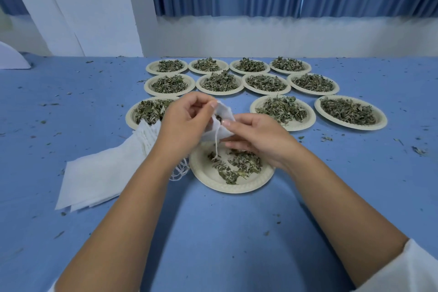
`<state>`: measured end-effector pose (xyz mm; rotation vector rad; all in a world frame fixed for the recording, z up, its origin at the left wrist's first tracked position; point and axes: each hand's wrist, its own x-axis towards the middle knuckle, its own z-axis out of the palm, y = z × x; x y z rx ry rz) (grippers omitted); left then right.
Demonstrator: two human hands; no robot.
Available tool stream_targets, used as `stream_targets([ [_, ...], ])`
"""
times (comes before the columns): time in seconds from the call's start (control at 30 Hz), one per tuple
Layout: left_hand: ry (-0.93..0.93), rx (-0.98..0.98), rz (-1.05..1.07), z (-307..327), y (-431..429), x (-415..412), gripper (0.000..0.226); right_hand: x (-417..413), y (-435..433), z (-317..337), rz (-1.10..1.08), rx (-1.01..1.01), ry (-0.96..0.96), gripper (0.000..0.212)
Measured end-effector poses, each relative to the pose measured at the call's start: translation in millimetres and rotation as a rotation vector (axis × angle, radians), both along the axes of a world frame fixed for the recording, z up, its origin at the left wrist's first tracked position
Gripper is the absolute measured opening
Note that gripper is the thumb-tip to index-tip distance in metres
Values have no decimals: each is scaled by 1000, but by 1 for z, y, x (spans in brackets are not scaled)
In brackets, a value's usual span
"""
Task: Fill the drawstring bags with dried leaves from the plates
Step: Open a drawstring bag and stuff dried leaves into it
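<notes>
The left hand (187, 123) is closed in a pinch on the upper rim of a small white drawstring bag (224, 114). The bag's right side is gripped by the right hand (258, 136), thumb at the mouth. Dark leaves are seen inside the opening. The bag is held above the near plate (213, 185), and its string (216, 142) is hung down onto the sparse dried leaves (244, 163) there. A stack of empty bags (99, 173) is laid just left on the blue desk (213, 232). Heaped plates (296, 127) are set in rows beyond.
</notes>
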<state>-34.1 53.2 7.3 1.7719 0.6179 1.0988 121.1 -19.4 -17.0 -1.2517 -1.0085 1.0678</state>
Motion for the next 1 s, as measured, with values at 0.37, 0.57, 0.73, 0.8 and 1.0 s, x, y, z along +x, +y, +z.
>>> stream_targets([
  [0.37,8,-52,62,1,16,-11,12,-2,-11,0,165,-35,-1050,31],
  [0.57,54,-31,17,-4,15,-7,10,-10,-8,-9,222,-16,-1135,32],
  [0.73,113,5,18,-5,15,-4,9,1,-8,-5,134,-2,-1151,21],
  [0.8,115,4,22,-5,15,-5,8,5,-9,-3,116,-28,-1176,36],
  [1.0,118,2,32,-5,13,-5,8,2,-14,-4,259,-148,-1211,65],
])
